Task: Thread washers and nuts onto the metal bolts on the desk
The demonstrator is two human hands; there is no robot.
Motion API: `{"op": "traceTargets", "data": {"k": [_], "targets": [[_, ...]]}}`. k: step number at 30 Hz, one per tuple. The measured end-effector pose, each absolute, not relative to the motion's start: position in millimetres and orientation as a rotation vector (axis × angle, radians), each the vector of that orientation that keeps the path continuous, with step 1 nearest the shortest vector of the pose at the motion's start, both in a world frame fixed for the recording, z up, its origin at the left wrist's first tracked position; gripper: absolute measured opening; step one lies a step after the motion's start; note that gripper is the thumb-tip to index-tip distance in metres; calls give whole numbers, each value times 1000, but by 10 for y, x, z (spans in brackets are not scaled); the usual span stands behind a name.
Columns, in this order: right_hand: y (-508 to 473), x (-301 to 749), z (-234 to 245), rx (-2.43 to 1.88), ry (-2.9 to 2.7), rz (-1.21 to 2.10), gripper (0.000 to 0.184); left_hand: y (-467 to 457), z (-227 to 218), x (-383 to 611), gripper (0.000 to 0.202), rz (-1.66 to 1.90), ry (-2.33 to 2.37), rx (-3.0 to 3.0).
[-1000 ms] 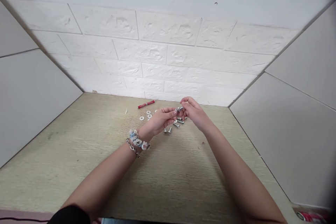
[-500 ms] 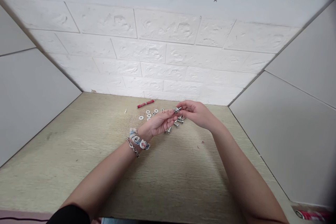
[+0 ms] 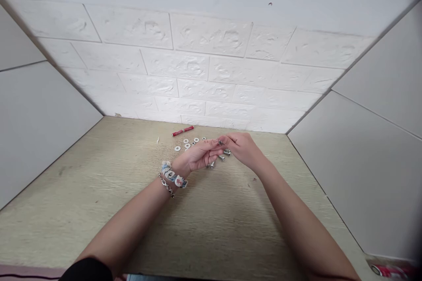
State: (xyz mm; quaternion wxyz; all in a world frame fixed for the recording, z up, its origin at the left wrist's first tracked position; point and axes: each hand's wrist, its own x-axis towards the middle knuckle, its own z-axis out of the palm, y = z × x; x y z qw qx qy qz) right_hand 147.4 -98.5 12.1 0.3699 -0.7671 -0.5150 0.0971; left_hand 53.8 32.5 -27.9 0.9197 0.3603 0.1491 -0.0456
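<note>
Between my fingertips a small metal bolt [image 3: 220, 142] shows only in part. My left hand [image 3: 201, 154] pinches one end of it with thumb and forefinger, the other fingers loosely curled. The fingers of my right hand [image 3: 242, 147] are closed over its other end and cover most of it. On the table beneath and behind my hands lie several loose bolts [image 3: 227, 152], partly hidden. Flat washers [image 3: 177, 149] and a small nut [image 3: 204, 138] lie to the left, near my left hand.
A red pen-like stick [image 3: 183, 131] lies near the back wall [image 3: 211, 107]. A small pale scrap [image 3: 158, 139] is to its left. Grey panels flank the wooden table [image 3: 125, 184] on both sides. Another red cylinder [image 3: 392, 271] is at the lower right corner.
My right hand has moved slightly left and down, and its fingers have closed further round the bolt, covering more of it. My left hand stays nearly still.
</note>
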Motion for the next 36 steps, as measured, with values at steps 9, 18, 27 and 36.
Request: {"op": "traceTargets", "data": {"k": [9, 18, 27, 36], "targets": [[-948, 1482, 66, -2001, -1219, 156, 55, 327, -232, 528, 18, -176, 321, 730], [-1018, 1485, 180, -1947, -1303, 349, 27, 308, -252, 529, 28, -156, 301, 640], [-1027, 1518, 161, -1866, -1415, 272, 12, 311, -253, 536, 21, -120, 387, 671], [-972, 1559, 89, -1924, -1408, 121, 19, 320, -307, 550, 18, -130, 378, 696]]}}
